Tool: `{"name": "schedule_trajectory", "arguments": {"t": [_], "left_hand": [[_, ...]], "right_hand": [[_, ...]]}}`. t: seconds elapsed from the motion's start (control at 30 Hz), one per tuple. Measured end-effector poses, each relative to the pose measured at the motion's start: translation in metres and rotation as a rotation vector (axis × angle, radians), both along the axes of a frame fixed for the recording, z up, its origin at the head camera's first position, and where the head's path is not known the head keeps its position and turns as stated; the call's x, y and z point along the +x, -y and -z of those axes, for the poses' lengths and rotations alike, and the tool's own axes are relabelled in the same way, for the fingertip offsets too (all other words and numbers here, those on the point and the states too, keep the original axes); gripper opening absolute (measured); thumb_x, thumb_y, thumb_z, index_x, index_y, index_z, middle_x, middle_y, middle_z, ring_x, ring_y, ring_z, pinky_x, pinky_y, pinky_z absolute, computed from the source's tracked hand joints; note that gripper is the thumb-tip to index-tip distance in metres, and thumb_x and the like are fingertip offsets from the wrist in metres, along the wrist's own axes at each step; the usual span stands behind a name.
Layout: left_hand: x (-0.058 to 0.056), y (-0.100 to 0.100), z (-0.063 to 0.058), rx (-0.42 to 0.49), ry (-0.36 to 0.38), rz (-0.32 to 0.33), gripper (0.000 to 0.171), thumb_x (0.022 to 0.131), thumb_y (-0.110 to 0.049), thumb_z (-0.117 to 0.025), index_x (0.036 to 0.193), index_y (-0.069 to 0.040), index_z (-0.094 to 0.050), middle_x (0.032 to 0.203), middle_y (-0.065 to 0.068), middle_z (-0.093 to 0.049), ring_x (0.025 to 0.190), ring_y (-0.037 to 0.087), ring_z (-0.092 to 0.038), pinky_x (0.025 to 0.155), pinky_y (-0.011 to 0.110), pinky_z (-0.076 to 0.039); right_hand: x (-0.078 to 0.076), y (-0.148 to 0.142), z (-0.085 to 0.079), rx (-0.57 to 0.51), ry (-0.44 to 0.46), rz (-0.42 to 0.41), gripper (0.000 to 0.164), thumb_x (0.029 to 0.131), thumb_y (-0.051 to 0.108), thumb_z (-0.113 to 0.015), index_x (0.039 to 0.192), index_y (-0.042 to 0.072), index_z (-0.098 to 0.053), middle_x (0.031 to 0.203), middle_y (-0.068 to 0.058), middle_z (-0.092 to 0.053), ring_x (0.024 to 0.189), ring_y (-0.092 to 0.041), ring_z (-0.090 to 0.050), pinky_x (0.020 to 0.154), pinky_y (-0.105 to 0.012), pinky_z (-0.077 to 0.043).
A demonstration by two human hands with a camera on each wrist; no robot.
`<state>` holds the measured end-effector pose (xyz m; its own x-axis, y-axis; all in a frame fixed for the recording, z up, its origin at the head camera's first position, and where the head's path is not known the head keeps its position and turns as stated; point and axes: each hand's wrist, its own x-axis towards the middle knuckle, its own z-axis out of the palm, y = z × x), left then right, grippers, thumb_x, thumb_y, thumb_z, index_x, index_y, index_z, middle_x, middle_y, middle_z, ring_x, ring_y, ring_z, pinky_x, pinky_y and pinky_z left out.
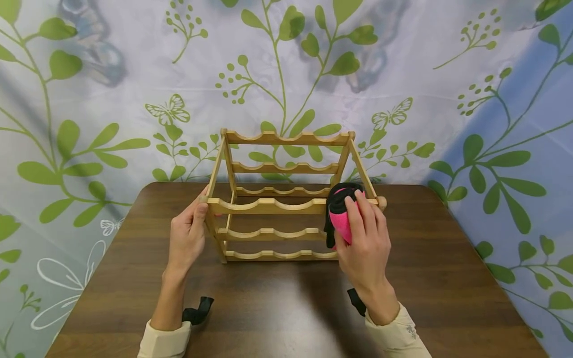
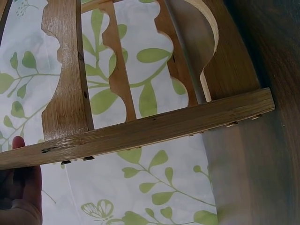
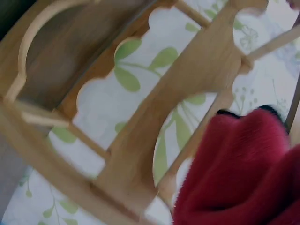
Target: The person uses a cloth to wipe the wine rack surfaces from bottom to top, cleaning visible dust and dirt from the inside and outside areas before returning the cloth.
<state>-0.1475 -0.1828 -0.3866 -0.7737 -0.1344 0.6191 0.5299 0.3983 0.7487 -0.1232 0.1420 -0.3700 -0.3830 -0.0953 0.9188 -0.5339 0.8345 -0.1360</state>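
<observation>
A wooden rack (image 1: 286,205) with several scalloped crossbars stands upright on the table. At its front left upper corner, my left hand (image 1: 188,233) grips the post, thumb in front; part of this hand (image 2: 23,197) also shows in the left wrist view beside the rack's post (image 2: 154,124). My right hand (image 1: 367,238) holds a bunched pink and black cloth (image 1: 341,223) at the right end of the front upper crossbar. The right wrist view shows the cloth (image 3: 243,164) close up, in front of the rack (image 3: 187,75). The fingers' far sides are hidden.
The dark wooden table (image 1: 268,318) extends to both sides of the rack. A curtain (image 1: 286,74) with green leaves and butterflies hangs behind it. Black straps (image 1: 198,311) show beside both wrists.
</observation>
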Motion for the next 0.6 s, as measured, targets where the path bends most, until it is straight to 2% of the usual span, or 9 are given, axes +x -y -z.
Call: {"name": "schedule_trajectory", "arguments": {"t": [0.1,0.2,0.3,0.43,0.5,0.6], "left_hand": [[0.001,0.001,-0.001,-0.009,0.008,-0.008,0.035,0.104,-0.007,-0.049,0.137,-0.011,-0.059,0.081,0.015,-0.072,0.108,0.001,-0.061,0.083,0.012,-0.047],[0.001,0.001,-0.001,-0.014,0.002,-0.012,0.035,0.104,-0.008,-0.049,0.137,-0.011,-0.059,0.082,0.014,-0.073,0.108,0.003,-0.061,0.086,0.013,-0.047],[0.001,0.0,-0.001,0.0,0.0,-0.008,0.035,0.104,-0.008,-0.049,0.138,-0.011,-0.058,0.083,0.015,-0.073,0.106,0.002,-0.062,0.086,0.013,-0.047],[0.001,0.0,-0.001,0.01,0.006,-0.006,0.035,0.104,-0.009,-0.05,0.138,-0.013,-0.058,0.085,0.016,-0.073,0.097,-0.002,-0.064,0.085,0.013,-0.047],[0.001,0.0,-0.001,0.011,0.005,-0.006,0.035,0.104,-0.009,-0.05,0.138,-0.013,-0.058,0.087,0.017,-0.073,0.094,-0.002,-0.064,0.085,0.013,-0.048],[0.0,-0.001,0.0,0.011,0.006,-0.003,0.036,0.103,-0.009,-0.05,0.138,-0.013,-0.058,0.088,0.017,-0.073,0.088,-0.001,-0.066,0.082,0.013,-0.049]], "right_hand": [[0.001,0.019,0.003,-0.048,-0.183,-0.094,0.031,0.088,0.01,-0.067,0.115,-0.005,-0.064,0.123,-0.025,-0.062,0.097,-0.046,-0.058,0.079,-0.056,-0.052],[0.006,0.041,0.003,-0.025,-0.362,-0.202,0.021,0.092,0.012,-0.064,0.105,-0.006,-0.065,0.111,-0.027,-0.066,0.089,-0.046,-0.061,0.073,-0.052,-0.054],[0.009,0.063,0.002,0.064,-0.44,-0.313,0.015,0.092,0.01,-0.064,0.101,-0.003,-0.065,0.106,-0.027,-0.067,0.088,-0.044,-0.064,0.068,-0.047,-0.055],[0.011,0.087,0.008,0.237,-0.335,-0.413,0.017,0.095,0.013,-0.061,0.106,0.002,-0.068,0.114,-0.022,-0.067,0.096,-0.038,-0.066,0.074,-0.041,-0.056],[0.01,0.097,0.015,0.322,-0.243,-0.418,0.02,0.097,0.016,-0.059,0.111,0.005,-0.068,0.12,-0.019,-0.066,0.102,-0.036,-0.065,0.08,-0.04,-0.056],[0.005,0.11,0.027,0.415,-0.109,-0.382,0.026,0.1,0.017,-0.053,0.119,0.008,-0.067,0.128,-0.015,-0.063,0.109,-0.032,-0.063,0.087,-0.041,-0.054]]}}
